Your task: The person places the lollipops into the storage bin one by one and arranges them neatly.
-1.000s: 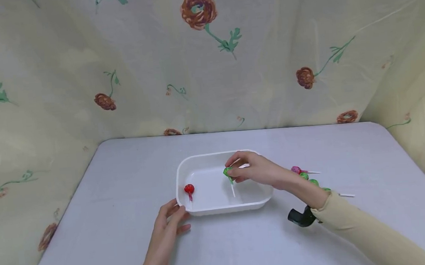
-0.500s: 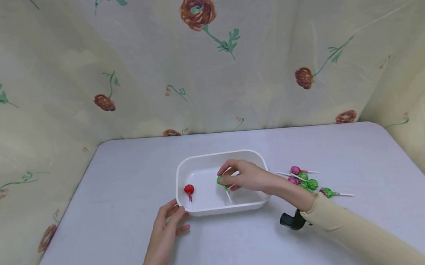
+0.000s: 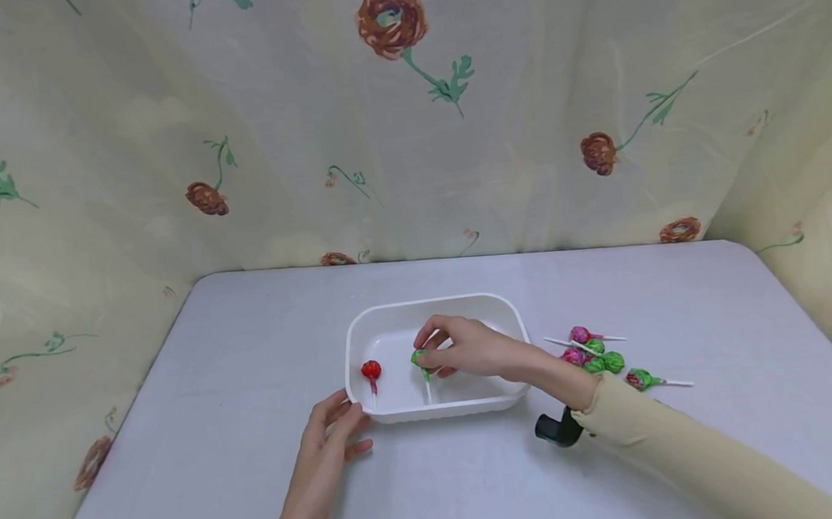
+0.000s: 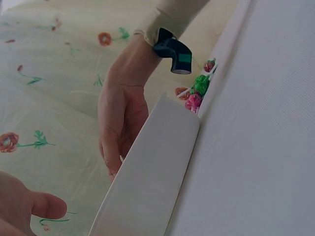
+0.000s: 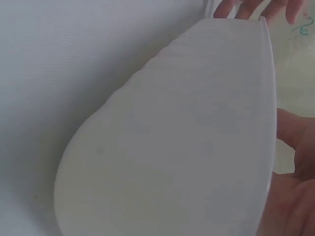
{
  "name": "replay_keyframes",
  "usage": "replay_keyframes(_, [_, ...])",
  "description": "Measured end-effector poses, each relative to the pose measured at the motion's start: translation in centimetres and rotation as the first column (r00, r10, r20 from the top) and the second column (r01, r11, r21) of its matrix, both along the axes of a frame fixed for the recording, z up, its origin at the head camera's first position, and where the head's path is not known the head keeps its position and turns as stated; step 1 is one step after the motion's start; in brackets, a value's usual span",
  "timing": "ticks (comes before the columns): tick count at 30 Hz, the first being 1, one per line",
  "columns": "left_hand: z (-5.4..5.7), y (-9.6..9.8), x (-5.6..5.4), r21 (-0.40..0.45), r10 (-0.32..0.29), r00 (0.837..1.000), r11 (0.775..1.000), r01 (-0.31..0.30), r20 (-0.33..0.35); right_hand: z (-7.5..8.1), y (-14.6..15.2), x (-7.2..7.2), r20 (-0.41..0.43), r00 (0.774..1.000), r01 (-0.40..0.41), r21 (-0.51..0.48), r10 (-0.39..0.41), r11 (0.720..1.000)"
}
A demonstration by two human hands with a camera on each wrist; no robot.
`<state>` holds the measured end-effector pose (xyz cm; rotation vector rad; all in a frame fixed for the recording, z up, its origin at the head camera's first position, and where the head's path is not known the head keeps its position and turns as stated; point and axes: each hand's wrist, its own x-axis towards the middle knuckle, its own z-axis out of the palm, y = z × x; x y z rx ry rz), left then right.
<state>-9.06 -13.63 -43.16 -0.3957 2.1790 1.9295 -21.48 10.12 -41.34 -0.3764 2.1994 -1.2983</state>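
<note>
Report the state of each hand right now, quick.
Left hand: open, fingers loosely bent at the near left corner of the white tray.
Right hand: closed, pinching a green lollipop over the tray.

The tray [image 3: 393, 340] is white, one lollipop [image 3: 418, 358] green, the curtain [image 3: 271, 100] brown-flowered.

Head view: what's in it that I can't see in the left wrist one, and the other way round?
Only the head view shows the red lollipop lying in the white tray. Only the left wrist view shows a green patch on the black device at the right wrist. Both show the tray, left hand, right hand and flowery cloth.
</note>
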Motion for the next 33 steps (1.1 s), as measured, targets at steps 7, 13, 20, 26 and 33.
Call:
replay_keyframes(7, [0.0,0.1,-0.3,0.001,0.019,1.000,1.000,-0.019,0.014,0.0,-1.0,-0.7,-0.004,1.000,-0.011,0.028,0.011,1.000])
replay_keyframes(13, [-0.2,0.2,-0.4,-0.003,0.021,1.000,1.000,-0.021,0.015,-0.3,-1.9,-0.9,0.000,1.000,-0.021,0.049,0.021,0.999])
replay_keyframes(20, [-0.2,0.1,-0.3,-0.010,0.017,1.000,1.000,-0.017,0.023,-0.8,-3.2,-0.9,-0.021,1.000,-0.021,0.089,0.023,0.996])
replay_keyframes(26, [-0.2,0.2,-0.3,-0.005,0.013,1.000,1.000,-0.013,0.023,-1.5,-3.9,-0.8,-0.038,0.999,-0.029,0.123,0.034,0.992])
replay_keyframes(33, [0.0,0.0,0.0,0.016,0.001,1.000,1.000,-0.001,0.002,-1.3,-4.6,-0.7,-0.065,0.996,-0.048,0.148,0.059,0.988])
